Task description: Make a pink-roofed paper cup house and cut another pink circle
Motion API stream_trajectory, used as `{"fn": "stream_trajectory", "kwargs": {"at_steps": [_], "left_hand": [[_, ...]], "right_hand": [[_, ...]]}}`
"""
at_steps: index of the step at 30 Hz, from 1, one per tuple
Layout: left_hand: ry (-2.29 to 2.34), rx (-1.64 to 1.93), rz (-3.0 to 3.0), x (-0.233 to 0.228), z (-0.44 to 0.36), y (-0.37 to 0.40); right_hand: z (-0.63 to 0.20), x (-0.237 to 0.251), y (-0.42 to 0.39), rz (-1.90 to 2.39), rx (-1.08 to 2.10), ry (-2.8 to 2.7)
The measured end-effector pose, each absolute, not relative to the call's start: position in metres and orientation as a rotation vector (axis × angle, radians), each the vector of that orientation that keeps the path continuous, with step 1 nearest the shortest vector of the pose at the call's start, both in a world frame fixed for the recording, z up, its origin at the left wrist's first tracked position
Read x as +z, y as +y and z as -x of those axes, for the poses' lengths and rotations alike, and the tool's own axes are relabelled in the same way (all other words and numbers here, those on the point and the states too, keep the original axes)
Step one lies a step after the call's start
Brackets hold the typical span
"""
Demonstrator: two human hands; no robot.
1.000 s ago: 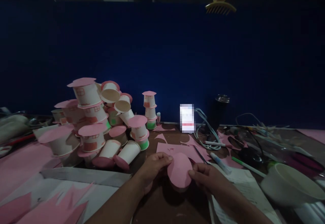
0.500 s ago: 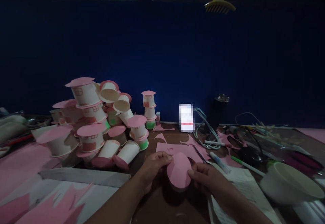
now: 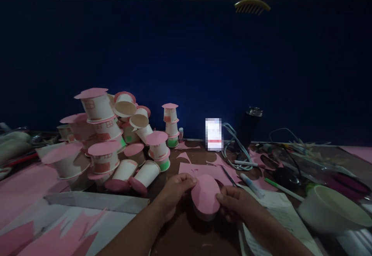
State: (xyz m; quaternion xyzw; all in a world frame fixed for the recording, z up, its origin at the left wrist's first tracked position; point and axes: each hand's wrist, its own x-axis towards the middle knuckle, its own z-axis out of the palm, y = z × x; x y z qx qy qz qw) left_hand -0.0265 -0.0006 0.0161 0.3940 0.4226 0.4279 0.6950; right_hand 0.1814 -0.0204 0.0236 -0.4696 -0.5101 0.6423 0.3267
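Note:
A pink paper disc [image 3: 205, 194] rests on top of a small cup whose rim just shows beneath it. My left hand [image 3: 173, 191] pinches the disc's left edge and my right hand [image 3: 236, 205] pinches its right edge. Both hold it low over the brown table [image 3: 186, 232], near the front middle. The cup's body is mostly hidden by the disc and my fingers.
A heap of paper cups with pink lids [image 3: 110, 143] fills the left. Pink paper scraps [image 3: 203, 169], pens [image 3: 252, 186], cables [image 3: 235, 147] and a dark tumbler [image 3: 250, 126] lie behind. A white bowl [image 3: 331, 209] sits right. A cardboard sheet [image 3: 95, 201] lies front left.
None beyond a slight shift of the view; both hands stay on the pink disc in the same place.

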Motion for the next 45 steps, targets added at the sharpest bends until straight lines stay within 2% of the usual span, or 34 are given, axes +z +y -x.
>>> {"fn": "stream_trajectory", "kwargs": {"at_steps": [20,45], "left_hand": [[0.920,0.989,-0.839,0.0178,0.0234,-0.0047],[1.001,1.022,-0.893,0.0097,0.0209,-0.0038]], "right_hand": [[-0.1787,0.0262,-0.0230,1.178,1.788,-1.257],[-0.1757,0.0256,-0.0229,1.194,1.728,-1.287]]}}
